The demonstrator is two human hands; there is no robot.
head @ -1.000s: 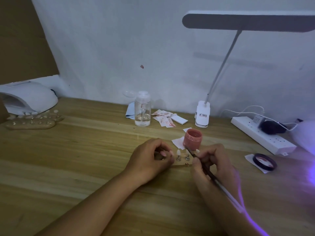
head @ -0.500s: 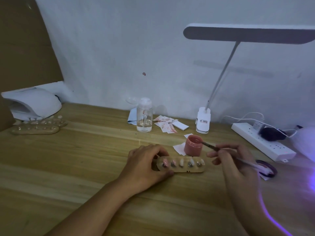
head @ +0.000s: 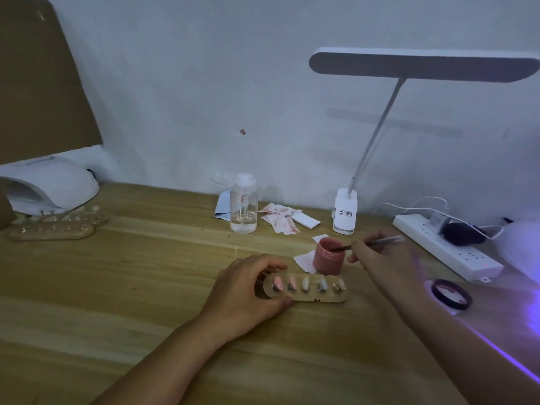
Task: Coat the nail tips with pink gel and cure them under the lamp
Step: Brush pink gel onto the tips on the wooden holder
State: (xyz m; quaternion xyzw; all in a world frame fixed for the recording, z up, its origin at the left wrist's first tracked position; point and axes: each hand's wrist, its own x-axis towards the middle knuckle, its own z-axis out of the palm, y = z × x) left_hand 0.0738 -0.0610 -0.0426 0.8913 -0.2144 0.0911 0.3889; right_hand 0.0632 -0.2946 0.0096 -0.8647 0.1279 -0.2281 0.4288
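Right hand (head: 377,258) pinches the brush (head: 371,242), bristles inside the open gel jar (head: 328,255), just behind the wooden holder (head: 309,299) carrying the nail tips (head: 305,283). Left hand (head: 248,290) grips the holder's end. Risk: an overloaded brush drips, or the wrist tips the jar

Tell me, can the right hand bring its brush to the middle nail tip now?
Probably yes. The right hand holds the brush with its tip in the pink gel jar, just behind the wooden holder. The middle nail tip lies uncovered; the left hand grips only the holder's left end.
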